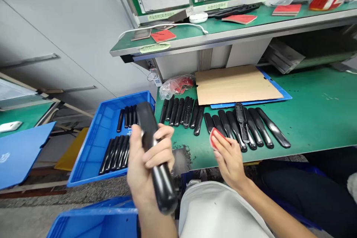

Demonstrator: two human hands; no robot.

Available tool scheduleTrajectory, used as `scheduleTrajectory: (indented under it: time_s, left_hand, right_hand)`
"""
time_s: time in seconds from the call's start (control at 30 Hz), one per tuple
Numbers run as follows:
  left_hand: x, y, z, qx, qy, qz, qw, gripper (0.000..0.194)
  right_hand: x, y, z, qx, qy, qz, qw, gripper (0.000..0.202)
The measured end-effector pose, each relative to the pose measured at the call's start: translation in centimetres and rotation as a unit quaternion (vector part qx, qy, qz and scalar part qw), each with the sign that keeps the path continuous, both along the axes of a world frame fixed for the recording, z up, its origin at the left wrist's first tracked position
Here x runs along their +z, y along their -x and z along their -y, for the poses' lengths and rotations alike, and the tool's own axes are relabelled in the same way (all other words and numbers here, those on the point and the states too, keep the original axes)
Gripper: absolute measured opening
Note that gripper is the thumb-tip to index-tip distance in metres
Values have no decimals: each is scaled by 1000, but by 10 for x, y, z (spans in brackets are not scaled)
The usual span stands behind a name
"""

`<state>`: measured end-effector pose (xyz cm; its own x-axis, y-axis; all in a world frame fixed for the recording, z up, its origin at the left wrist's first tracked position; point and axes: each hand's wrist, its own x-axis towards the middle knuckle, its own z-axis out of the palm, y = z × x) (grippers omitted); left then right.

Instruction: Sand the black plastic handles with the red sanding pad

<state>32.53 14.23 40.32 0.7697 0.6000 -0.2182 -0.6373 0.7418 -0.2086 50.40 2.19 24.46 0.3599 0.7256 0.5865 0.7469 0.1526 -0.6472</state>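
My left hand point(139, 167) is wrapped round a long black plastic shell point(164, 189), glossy at its near end, and holds it up over the table's front edge. In my right hand point(230, 161) a small red sanding pad point(212, 139) is pinched under the fingers, apart from that shell. Just beyond this hand, a row of similar black shells point(260, 126) lies on the green table point(320, 115). One of them is turned with its ribbed inner side point(242, 119) up. Another group of black shells point(174, 111) lies further left.
A blue crate point(83, 160) with black shells in it stands left of the table. Cardboard point(237, 81) lies at the back beside a plastic bag point(177, 86) of red pads. A shelf point(217, 37) overhangs the table. Another blue bin point(97, 219) sits low in front. Someone's dark-clothed leg point(301, 189) is at right.
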Motion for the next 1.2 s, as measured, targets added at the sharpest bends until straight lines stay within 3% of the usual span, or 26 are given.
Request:
scheduleTrajectory:
  time_s: [0.1, 0.23, 0.37, 0.43, 0.5, 0.6, 0.7, 0.8, 0.83, 0.93, 1.0, 1.07, 1.2]
  left_hand:
    - [-7, -13, -1, 18, -8, -102, 995, 29]
    - [-21, -33, 3, 41, -76, -254, 963, 33]
    - [-23, -41, 13, 23, -142, -334, 932, 29]
    - [-22, -44, 15, 25, -153, -352, 923, 26]
    - [-21, -47, 16, 31, -159, -366, 917, 22]
    - [-20, -49, 18, 36, -169, -378, 909, 20]
    - [-19, -50, 21, 24, -176, -393, 902, 22]
    - [-17, -53, 22, 29, -174, -391, 903, 20]
    - [-17, -54, 22, 30, -171, -383, 907, 19]
    - [-19, -58, 21, 20, -149, -367, 918, 19]
    - [-21, -60, 20, 14, -136, -369, 919, 21]
    - [-24, -63, 19, 15, -133, -371, 919, 21]
    - [-27, -70, 17, 41, -91, -367, 925, 22]
  right_hand:
    - [29, 5, 15, 63, 18, -206, 976, 43]
    - [64, 17, 26, 150, 60, -510, 845, 45]
    - [80, 19, 26, 163, 88, -704, 685, 47]
    - [84, 19, 27, 187, 78, -743, 638, 53]
    - [86, 19, 30, 205, 50, -722, 659, 56]
    - [90, 16, 33, 212, 70, -603, 765, 56]
    - [94, 10, 33, 245, 68, -392, 884, 43]
    - [93, 8, 33, 289, -5, -139, 947, 40]
    - [91, 9, 34, 311, -23, -56, 949, 44]
    - [84, 15, 37, 394, -22, 121, 911, 46]
    - [79, 17, 35, 390, -47, 153, 907, 37]
    - [78, 16, 30, 341, -109, 161, 920, 30]
    - [84, 12, 17, 343, -171, 180, 906, 33]
